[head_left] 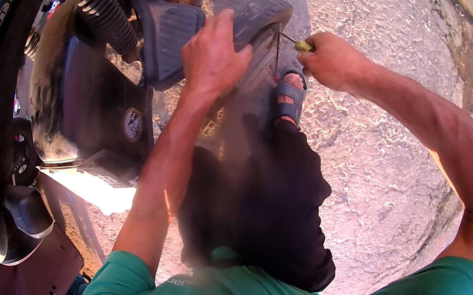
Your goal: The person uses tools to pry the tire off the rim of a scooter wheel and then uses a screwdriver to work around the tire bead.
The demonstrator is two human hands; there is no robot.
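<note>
My right hand (pixel 332 61) grips the yellow-green handle of an awl-like tool (pixel 304 46). The thin metal shaft points left, its tip at the edge of a dark, dusty rubber piece with tread (pixel 265 15) that looks like a tyre. A thin dark strand (pixel 278 53) hangs down by the tip; I cannot tell whether it is fixed to the tool. My left hand (pixel 215 53) is over the left side of the rubber piece, thumb spread away from the fingers. Whether its fingertips press on the rubber is unclear.
At left is a motorbike's black mudguard (pixel 85 100) with a round badge, a coil spring shock absorber (pixel 102 9) and a ribbed black plastic panel (pixel 176 37). A bright white plate (pixel 90 182) sits below. My sandalled foot (pixel 290 97) rests on rough, sunlit ground (pixel 386 147).
</note>
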